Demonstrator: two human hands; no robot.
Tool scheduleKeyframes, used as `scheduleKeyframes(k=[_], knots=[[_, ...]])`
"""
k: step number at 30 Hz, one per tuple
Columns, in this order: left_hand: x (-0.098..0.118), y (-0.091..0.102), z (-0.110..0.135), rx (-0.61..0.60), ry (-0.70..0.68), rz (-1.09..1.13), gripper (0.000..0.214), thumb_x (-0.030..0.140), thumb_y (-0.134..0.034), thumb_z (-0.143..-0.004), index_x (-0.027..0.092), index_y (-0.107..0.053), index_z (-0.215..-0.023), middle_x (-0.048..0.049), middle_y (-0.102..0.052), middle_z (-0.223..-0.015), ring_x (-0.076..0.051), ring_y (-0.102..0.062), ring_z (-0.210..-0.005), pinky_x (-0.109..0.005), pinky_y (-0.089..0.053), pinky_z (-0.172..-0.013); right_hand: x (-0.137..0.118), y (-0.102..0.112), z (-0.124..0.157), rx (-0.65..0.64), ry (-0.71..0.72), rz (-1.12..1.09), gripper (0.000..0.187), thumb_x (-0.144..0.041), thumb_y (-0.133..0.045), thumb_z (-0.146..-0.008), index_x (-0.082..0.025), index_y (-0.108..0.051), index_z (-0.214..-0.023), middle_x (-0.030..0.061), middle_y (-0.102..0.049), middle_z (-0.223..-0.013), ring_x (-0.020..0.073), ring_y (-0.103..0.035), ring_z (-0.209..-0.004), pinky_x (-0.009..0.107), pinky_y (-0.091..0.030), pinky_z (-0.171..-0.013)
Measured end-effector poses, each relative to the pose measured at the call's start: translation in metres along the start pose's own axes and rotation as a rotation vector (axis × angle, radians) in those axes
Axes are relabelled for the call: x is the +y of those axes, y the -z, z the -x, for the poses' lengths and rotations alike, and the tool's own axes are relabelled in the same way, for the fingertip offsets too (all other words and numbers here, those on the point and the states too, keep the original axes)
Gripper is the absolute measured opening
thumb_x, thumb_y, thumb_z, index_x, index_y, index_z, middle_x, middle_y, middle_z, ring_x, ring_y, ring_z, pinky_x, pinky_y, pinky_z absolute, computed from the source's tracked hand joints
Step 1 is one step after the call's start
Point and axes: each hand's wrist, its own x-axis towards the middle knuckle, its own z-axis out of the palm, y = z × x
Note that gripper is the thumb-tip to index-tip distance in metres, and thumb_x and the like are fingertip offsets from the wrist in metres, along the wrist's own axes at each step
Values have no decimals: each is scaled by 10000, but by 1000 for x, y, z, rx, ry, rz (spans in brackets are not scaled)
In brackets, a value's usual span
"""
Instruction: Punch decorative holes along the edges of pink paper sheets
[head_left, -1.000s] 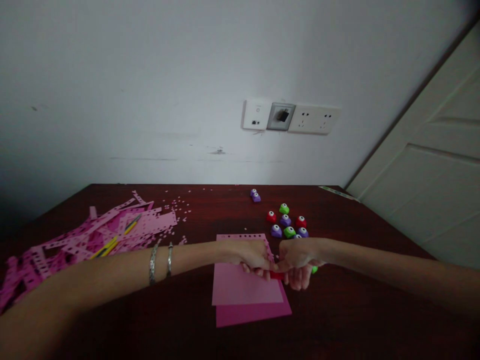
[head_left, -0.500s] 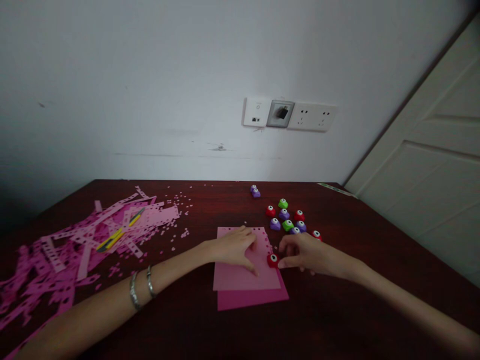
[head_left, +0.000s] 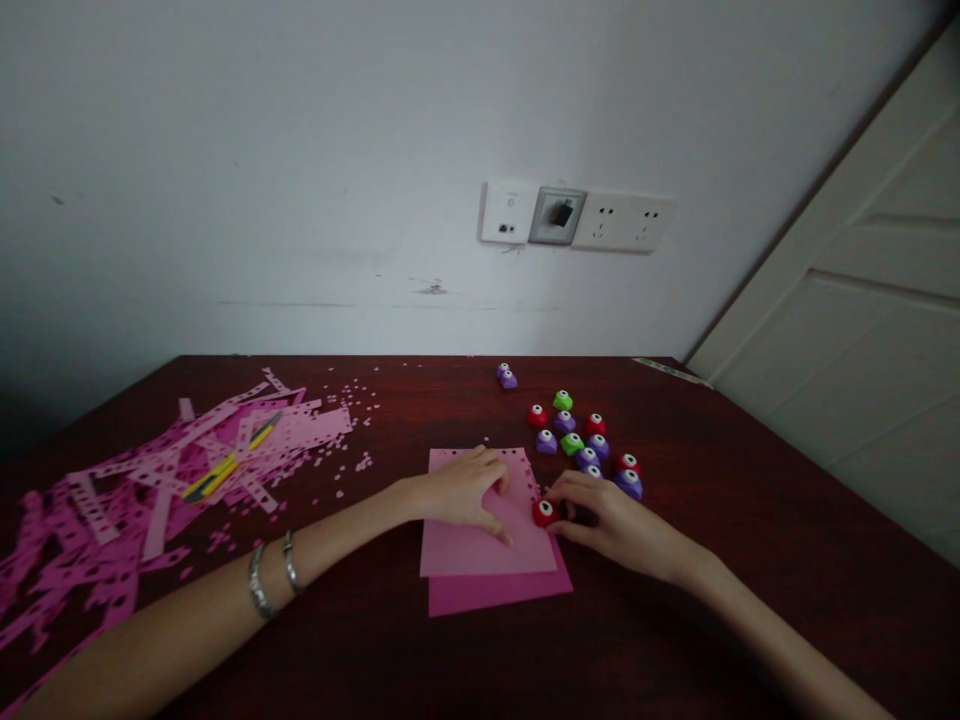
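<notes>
the left hand (head_left: 469, 490) lies flat, fingers spread, pinning the pink paper (head_left: 480, 560) to the table (head_left: 675, 620), while the right hand (head_left: 611, 520) pinches the red punch (head_left: 544, 512) at the sheet's right edge, seemingly mid-punching, which calls for a firm, steady downward press.

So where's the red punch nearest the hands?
Head view, table centre: the red punch sits at the right edge of the light pink sheet, between the fingers of the right hand, beside the left hand.
</notes>
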Motion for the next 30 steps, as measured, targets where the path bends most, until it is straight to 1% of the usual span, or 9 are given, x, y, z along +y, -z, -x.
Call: scheduleKeyframes(k=[4,10,15,21,26,30], knots=[[1,1,0,-3,0,10,492,581,-649,-618,164,-511,-841,-46,-500,-917,-203,-434,-909,-343,-323,-881,-1,1,1,12,22,-6,184,-276,-519,-856,-212,-574,-1019,30,-555,-983,153,-535,-805,297,-451,-749],[1,1,0,5,-4,7,493,575,-658,-611,165,-503,-837,-41,-496,-914,-197,-431,-891,-335,-330,-854,0,-1,2,18,0,19,157,-304,-532,-848,-198,-580,-953,32,-561,-918,157,-539,-773,302,-451,-728],[1,2,0,-11,3,14,486,575,-653,-616,166,-498,-827,-41,-495,-916,-194,-431,-883,-331,-339,-841,0,-1,2,28,14,14,150,-286,-529,-851,-192,-573,-959,39,-557,-927,158,-534,-782,302,-449,-726],[1,2,0,-17,9,15,499,586,-651,-609,169,-502,-838,-45,-493,-923,-200,-429,-893,-334,-339,-844,-1,0,4,11,-12,36,154,-322,-555,-830,-186,-578,-897,30,-556,-868,153,-529,-732,291,-454,-685],[1,2,0,-12,9,11,506,601,-637,-612,170,-507,-843,-48,-491,-931,-209,-426,-910,-339,-332,-848,-2,2,4,14,1,14,161,-291,-546,-832,-194,-578,-956,39,-563,-931,159,-533,-779,293,-452,-711],[0,1,0,-5,6,7,501,600,-629,-621,168,-506,-843,-47,-490,-929,-208,-427,-909,-338,-334,-846,-1,3,5,13,-21,38,161,-325,-566,-817,-184,-585,-890,30,-563,-850,157,-530,-738,286,-450,-678]])
